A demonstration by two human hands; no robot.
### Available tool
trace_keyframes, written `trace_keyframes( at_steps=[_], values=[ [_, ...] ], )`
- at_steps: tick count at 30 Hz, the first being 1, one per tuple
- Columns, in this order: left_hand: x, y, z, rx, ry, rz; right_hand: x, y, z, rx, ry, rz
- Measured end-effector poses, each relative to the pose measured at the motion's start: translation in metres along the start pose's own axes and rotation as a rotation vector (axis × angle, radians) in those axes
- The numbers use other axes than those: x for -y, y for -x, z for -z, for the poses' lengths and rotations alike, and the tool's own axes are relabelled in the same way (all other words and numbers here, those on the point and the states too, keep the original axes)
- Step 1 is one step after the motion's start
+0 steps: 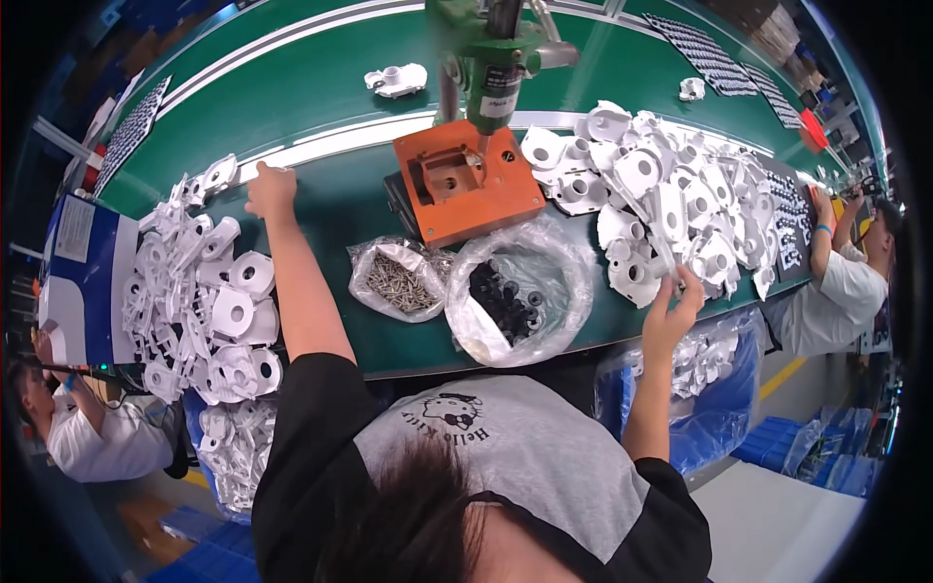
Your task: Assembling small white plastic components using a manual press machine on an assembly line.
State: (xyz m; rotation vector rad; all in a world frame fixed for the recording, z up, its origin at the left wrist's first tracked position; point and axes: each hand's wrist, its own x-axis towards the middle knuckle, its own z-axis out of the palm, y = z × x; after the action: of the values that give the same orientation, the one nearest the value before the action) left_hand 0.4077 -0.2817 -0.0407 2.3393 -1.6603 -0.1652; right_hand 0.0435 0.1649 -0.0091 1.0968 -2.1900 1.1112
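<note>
My left hand [272, 191] is at the white rail on the far left of the bench, fingers curled in; what they hold, if anything, is hidden. Beside it lie white plastic housings [222, 173] at the tip of the left heap [231, 313]. My right hand [678, 303] pinches a white plastic part [663, 260] between thumb and fingers at the near edge of the right heap [714, 209]. Between my arms sits an orange fixture block [496, 206] with a hollow in its top, under a green press head [493, 83].
In front of the fixture stand an open bag of screws [397, 282] and a clear bag of small black parts [507, 306]. A green conveyor [321, 73] behind carries a white housing [397, 80]. A blue-and-white box [87, 277] stands left. Co-workers sit at both sides.
</note>
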Motion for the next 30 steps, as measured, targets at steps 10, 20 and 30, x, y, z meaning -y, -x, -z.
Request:
trace_keyframes(
  at_steps=[10, 20, 30],
  values=[
    [-0.063, 0.102, 0.105, 0.641, 1.390, -0.659, 0.070, -0.065, -0.018, -0.012, -1.202, -0.339],
    [-0.089, 0.232, 0.131, 1.136, 1.365, -1.255, 0.154, -0.070, -0.029, 0.706, -1.391, -0.414],
    [-0.094, 0.242, 0.125, 0.961, 1.399, -1.286, 0.144, -0.065, -0.043, 0.645, -1.221, -0.261]
  ],
)
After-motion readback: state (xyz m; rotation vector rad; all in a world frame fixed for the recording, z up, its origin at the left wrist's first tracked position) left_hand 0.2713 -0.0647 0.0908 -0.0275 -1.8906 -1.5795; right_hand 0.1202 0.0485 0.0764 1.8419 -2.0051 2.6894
